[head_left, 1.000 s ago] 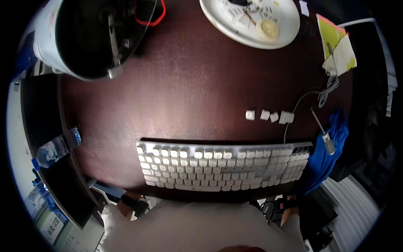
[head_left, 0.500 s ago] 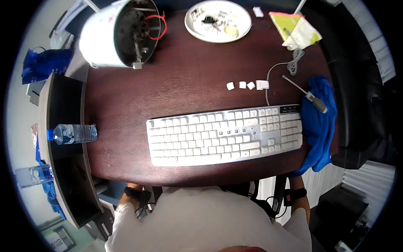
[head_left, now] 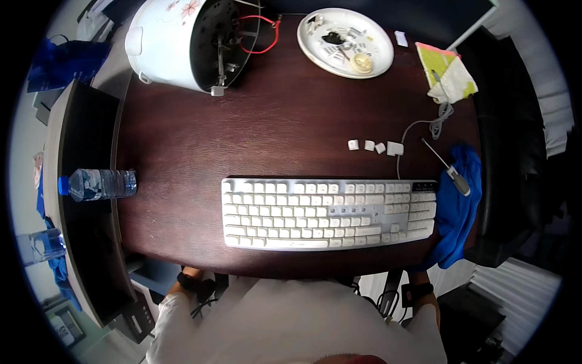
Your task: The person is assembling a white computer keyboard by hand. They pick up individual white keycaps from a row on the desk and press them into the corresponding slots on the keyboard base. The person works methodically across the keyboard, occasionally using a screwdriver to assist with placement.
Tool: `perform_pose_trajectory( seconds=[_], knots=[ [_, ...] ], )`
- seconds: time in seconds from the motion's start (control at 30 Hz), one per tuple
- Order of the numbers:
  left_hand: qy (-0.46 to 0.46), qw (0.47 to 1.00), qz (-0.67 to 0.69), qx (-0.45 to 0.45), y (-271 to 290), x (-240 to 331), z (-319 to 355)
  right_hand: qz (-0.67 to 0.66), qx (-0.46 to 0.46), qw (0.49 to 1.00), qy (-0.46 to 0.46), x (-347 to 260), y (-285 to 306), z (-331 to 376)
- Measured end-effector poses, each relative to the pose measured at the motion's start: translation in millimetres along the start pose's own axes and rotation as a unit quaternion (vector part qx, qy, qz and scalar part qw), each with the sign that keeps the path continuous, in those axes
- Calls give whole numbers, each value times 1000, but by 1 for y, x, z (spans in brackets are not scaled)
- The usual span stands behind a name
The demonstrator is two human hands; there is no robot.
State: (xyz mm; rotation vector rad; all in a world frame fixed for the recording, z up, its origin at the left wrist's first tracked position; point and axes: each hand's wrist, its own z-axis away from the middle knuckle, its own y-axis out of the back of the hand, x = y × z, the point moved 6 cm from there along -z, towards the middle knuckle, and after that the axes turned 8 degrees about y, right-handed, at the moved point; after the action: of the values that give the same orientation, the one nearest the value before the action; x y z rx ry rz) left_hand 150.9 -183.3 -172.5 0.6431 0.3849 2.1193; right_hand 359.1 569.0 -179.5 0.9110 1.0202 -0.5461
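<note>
A white keyboard (head_left: 315,213) lies along the near part of the brown table, its bare switches showing where several keycaps are off right of its middle. Behind it three small square keycaps (head_left: 369,145) sit in a row with a larger white keycap (head_left: 395,148). On the blue cloth (head_left: 459,209) by its right end rests a screwdriver (head_left: 459,181). My left forearm (head_left: 177,288) and right forearm (head_left: 422,294), each with a black wrist band, reach down at the near table edge. Both hands are hidden there, so their fingers do not show.
A white cooker-like pot (head_left: 163,45) lies on its side at the back left, a red wire (head_left: 276,39) looping out. The white plate (head_left: 312,51) bears small parts. Back right: a yellow-white cloth (head_left: 448,73) and coiled grey cable (head_left: 441,121). A water bottle (head_left: 103,184) lies left.
The view has tilted and shifted, so most tabletop things appear lower and farther right in the picture. The things keep their places on the table, and both hands stay hidden.
</note>
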Motion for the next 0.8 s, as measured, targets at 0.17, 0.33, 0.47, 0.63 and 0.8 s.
perform_pose_trajectory(
  seconds=[0.17, 0.33, 0.47, 0.63, 0.8],
  knots=[
    [-1, 1000, 23, 9, -4, -7, -4, 12, -3, 1000, -12, -14, 24, 1],
    [-72, 996, 19, 44, -6, 24, -42, -7, -23, 1000, 1, -19, -25, -25],
    [-155, 983, -6, 97, -7, 34, -38, -12, -72, 997, 13, -36, -78, -62],
    [-278, 938, -177, 108, 36, 104, 9, 9, -139, 988, -65, -38, -52, -49],
    [-17, 942, -219, -255, 43, 185, 109, 179, -312, 912, -196, -78, 68, -61]
  ],
)
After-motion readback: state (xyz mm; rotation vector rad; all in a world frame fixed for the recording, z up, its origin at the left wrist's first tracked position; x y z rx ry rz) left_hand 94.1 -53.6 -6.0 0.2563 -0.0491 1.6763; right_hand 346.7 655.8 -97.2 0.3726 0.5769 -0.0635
